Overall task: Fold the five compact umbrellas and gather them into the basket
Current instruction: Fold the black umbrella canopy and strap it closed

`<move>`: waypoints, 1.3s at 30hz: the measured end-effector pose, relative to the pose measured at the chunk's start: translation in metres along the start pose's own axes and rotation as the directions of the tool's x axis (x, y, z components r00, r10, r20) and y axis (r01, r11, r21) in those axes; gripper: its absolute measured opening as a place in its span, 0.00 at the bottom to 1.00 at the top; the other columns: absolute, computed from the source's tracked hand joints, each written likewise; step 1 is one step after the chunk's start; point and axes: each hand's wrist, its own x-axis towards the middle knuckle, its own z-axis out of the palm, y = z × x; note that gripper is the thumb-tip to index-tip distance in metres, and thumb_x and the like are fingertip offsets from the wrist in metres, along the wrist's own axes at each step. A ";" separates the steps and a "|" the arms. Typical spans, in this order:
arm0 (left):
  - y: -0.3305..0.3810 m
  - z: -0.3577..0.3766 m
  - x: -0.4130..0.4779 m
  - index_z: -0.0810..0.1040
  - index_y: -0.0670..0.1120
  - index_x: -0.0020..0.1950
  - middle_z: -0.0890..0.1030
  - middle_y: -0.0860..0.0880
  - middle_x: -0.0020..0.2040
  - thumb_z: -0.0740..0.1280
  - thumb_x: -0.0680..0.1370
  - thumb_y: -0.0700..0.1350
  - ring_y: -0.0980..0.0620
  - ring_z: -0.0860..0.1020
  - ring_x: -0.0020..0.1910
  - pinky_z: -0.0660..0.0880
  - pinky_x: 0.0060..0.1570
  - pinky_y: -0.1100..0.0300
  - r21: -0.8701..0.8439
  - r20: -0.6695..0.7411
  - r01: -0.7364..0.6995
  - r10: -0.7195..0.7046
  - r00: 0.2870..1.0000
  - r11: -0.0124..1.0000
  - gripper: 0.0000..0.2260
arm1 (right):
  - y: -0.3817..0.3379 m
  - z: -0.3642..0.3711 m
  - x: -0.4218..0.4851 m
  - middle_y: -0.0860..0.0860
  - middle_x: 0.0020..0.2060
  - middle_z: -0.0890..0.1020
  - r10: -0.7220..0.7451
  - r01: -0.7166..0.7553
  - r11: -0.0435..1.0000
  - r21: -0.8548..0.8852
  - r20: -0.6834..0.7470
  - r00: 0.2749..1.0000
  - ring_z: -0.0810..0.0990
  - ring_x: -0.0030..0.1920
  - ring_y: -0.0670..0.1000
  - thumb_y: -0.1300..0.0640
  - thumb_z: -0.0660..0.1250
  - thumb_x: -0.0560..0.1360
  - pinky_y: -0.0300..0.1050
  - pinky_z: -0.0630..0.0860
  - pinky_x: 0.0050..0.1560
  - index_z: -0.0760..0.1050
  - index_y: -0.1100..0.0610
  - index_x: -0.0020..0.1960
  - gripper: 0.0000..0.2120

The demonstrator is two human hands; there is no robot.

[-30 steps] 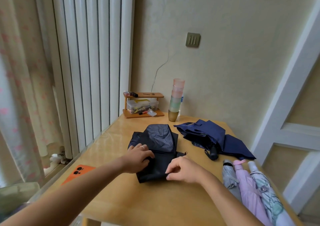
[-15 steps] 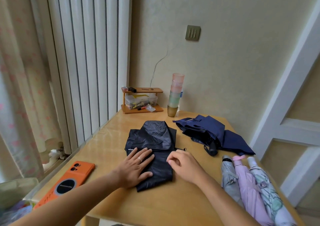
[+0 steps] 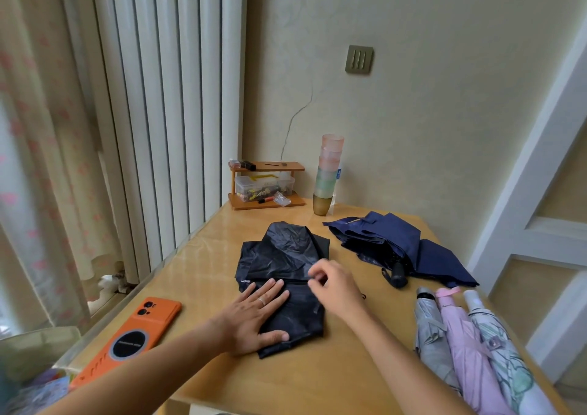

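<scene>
The left hand (image 3: 254,316) lies flat on one black cloth umbrella (image 3: 286,256); the curled right hand (image 3: 336,287) has an unclear hold. To its right lie one dark-blue umbrella (image 3: 397,243) and three rolled umbrellas (image 3: 460,335).

The right hand (image 3: 335,286) is motion-blurred, so whether its curled fingers (image 3: 314,279) pinch the black umbrella (image 3: 287,256) cannot be told. The left hand (image 3: 254,316) lies flat over that umbrella's near left part, hiding it. At lower right, three folded umbrellas (image 3: 467,344) (grey, pink, white print) run off the bottom edge. The navy umbrella (image 3: 397,240) hides its shaft under its cloth. The lettering on the orange phone (image 3: 133,335) is too small to read, as are the contents of the clear box (image 3: 263,186).
</scene>
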 end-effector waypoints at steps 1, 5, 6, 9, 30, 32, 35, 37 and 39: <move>0.000 0.000 0.000 0.38 0.56 0.83 0.35 0.55 0.82 0.46 0.78 0.75 0.56 0.30 0.79 0.31 0.77 0.52 -0.011 -0.002 0.000 0.000 1.000 1.000 0.40 | -0.003 -0.001 0.005 0.45 0.53 0.77 0.046 -0.042 0.998 0.039 -0.099 0.994 0.77 0.51 0.45 0.55 0.71 0.77 0.38 0.71 0.52 0.77 0.49 0.57 0.09; 0.001 -0.002 -0.002 0.37 0.57 0.82 0.35 0.55 0.82 0.47 0.79 0.74 0.57 0.31 0.79 0.31 0.76 0.52 -0.032 -0.001 -0.004 0.004 1.000 0.999 0.39 | -0.011 -0.006 0.032 0.47 0.69 0.72 0.236 -0.210 0.956 0.205 -0.112 0.965 0.78 0.64 0.51 0.49 0.73 0.77 0.45 0.74 0.64 0.65 0.51 0.77 0.32; 0.001 -0.002 -0.002 0.36 0.57 0.82 0.35 0.56 0.81 0.48 0.79 0.74 0.58 0.31 0.79 0.31 0.77 0.52 -0.047 -0.009 -0.008 0.007 1.000 0.999 0.39 | -0.012 -0.006 0.037 0.46 0.71 0.72 0.251 -0.226 0.938 0.262 -0.065 0.966 0.82 0.58 0.52 0.48 0.74 0.76 0.44 0.78 0.57 0.61 0.49 0.79 0.36; 0.002 -0.002 -0.004 0.39 0.53 0.83 0.38 0.58 0.82 0.49 0.79 0.74 0.62 0.32 0.78 0.33 0.78 0.53 -0.114 -0.046 -0.004 -0.002 0.999 0.993 0.41 | -0.018 -0.008 0.044 0.45 0.61 0.80 0.228 -0.225 0.908 0.352 0.034 0.973 0.85 0.39 0.47 0.48 0.75 0.75 0.34 0.73 0.39 0.62 0.47 0.78 0.36; -0.041 -0.011 0.013 0.81 0.48 0.60 0.81 0.49 0.57 0.58 0.71 0.76 0.45 0.79 0.58 0.74 0.59 0.46 -0.945 0.155 0.305 -0.659 0.736 0.118 0.36 | 0.011 -0.013 -0.039 0.46 0.41 0.82 -0.116 0.043 0.982 0.184 0.408 0.905 0.74 0.34 0.43 0.59 0.67 0.75 0.37 0.72 0.37 0.82 0.49 0.42 0.08; -0.037 -0.016 0.011 0.84 0.47 0.56 0.84 0.50 0.55 0.66 0.67 0.74 0.48 0.81 0.55 0.77 0.61 0.49 -0.940 0.130 0.299 -0.641 0.756 0.162 0.33 | 0.011 -0.013 -0.041 0.44 0.43 0.82 -0.138 0.074 0.982 0.172 0.393 0.909 0.74 0.34 0.42 0.59 0.67 0.74 0.37 0.73 0.38 0.82 0.49 0.42 0.07; -0.035 -0.011 0.013 0.84 0.49 0.49 0.85 0.50 0.51 0.73 0.65 0.67 0.50 0.83 0.50 0.81 0.56 0.49 -0.888 0.051 0.337 -0.661 0.749 0.314 0.25 | 0.010 -0.012 -0.042 0.45 0.43 0.81 -0.156 0.114 0.984 0.137 0.351 0.923 0.73 0.33 0.42 0.59 0.65 0.74 0.38 0.73 0.38 0.82 0.50 0.41 0.08; -0.035 -0.007 0.016 0.85 0.46 0.45 0.85 0.48 0.48 0.74 0.68 0.64 0.49 0.84 0.47 0.82 0.52 0.48 -0.861 0.023 0.367 -0.694 0.719 0.351 0.21 | 0.007 -0.011 -0.042 0.44 0.43 0.78 -0.178 0.147 0.981 0.126 0.288 0.941 0.73 0.34 0.45 0.59 0.63 0.75 0.42 0.74 0.40 0.80 0.48 0.42 0.09; -0.034 -0.008 0.019 0.84 0.41 0.42 0.85 0.44 0.45 0.75 0.73 0.59 0.44 0.83 0.46 0.81 0.48 0.52 -0.859 0.036 0.392 -0.727 0.686 0.328 0.19 | 0.002 -0.010 -0.045 0.43 0.44 0.75 -0.246 0.222 0.965 0.140 0.187 0.951 0.73 0.35 0.50 0.55 0.62 0.77 0.46 0.75 0.42 0.76 0.48 0.46 0.05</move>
